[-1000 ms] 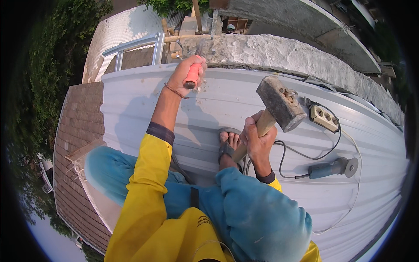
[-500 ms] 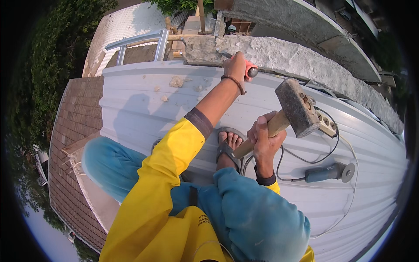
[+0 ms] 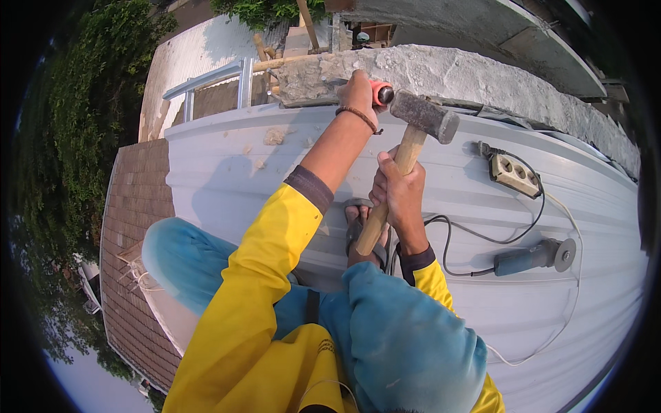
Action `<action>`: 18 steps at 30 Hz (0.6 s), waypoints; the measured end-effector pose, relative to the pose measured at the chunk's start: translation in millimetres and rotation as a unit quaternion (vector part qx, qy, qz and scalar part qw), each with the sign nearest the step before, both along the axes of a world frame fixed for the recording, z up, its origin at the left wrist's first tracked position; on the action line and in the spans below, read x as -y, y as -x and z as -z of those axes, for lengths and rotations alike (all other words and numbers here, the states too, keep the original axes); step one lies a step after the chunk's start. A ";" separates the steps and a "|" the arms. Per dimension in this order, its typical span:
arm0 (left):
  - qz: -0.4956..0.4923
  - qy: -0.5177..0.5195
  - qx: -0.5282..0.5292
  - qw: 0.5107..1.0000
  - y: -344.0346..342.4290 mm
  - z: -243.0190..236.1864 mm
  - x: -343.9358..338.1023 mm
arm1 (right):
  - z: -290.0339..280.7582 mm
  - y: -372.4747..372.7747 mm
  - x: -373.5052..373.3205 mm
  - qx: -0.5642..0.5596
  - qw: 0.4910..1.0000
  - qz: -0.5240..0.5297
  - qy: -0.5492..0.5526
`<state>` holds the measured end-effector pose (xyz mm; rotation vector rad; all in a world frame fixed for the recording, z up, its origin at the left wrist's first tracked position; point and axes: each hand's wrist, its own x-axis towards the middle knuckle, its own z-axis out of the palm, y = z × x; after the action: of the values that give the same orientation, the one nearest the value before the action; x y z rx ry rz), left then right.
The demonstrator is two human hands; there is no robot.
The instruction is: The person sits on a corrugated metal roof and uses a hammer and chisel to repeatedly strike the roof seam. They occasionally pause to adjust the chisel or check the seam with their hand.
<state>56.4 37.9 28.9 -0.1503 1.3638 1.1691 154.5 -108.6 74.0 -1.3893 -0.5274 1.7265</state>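
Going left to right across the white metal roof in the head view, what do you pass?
Left hand gripping a red-handled chisel → hammer held in the right hand → power strip → angle grinder.

quick count from up here: one hammer point(image 3: 413, 148) with a wooden handle, one chisel point(image 3: 381, 93) with an orange grip, one blue angle grinder point(image 3: 533, 256), one power strip point(image 3: 515, 175) with its cord, two hands, one sandal point(image 3: 358, 227) showing, and one metal ladder point(image 3: 213, 84) past the roof edge

No packages, labels, signs or screens in view
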 end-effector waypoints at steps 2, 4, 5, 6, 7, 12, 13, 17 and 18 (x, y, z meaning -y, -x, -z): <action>-0.003 -0.016 -0.030 0.999 -3.6 1.9 4.1 | -6.5 -7.4 3.4 0.011 0.999 0.013 -0.032; -0.017 -0.017 -0.032 0.999 -6.8 2.6 7.0 | -19.0 -15.1 1.9 0.007 0.994 0.043 -0.095; -0.010 -0.013 -0.038 0.999 -7.6 2.6 6.9 | -27.0 -19.1 -0.2 0.010 0.991 0.062 -0.122; -0.015 -0.028 -0.034 0.999 -7.5 2.2 5.7 | -35.4 -22.7 -3.2 0.015 0.985 0.076 -0.153; -0.012 -0.035 -0.013 0.999 -6.4 1.7 2.8 | -44.1 -27.0 -6.8 0.025 0.979 0.096 -0.180; -0.030 -0.017 0.005 0.999 -4.0 4.5 -16.9 | -73.1 -38.7 -23.0 -0.041 0.930 0.181 -0.318; -0.036 -0.012 0.006 0.999 -5.9 7.1 -20.1 | -70.9 -36.8 -26.5 -0.063 0.920 0.187 -0.338; -0.054 -0.010 0.011 0.998 -3.1 21.6 -29.3 | -29.6 -11.5 -36.3 0.013 0.979 0.112 -0.167; -0.043 -0.013 0.034 0.998 1.0 23.9 -32.4 | -16.0 -8.6 -36.5 0.065 0.996 0.003 -0.061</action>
<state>55.5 70.3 5.0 -0.2306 1.2933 1.2426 163.0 -72.0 90.0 -1.4207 -0.6874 1.5796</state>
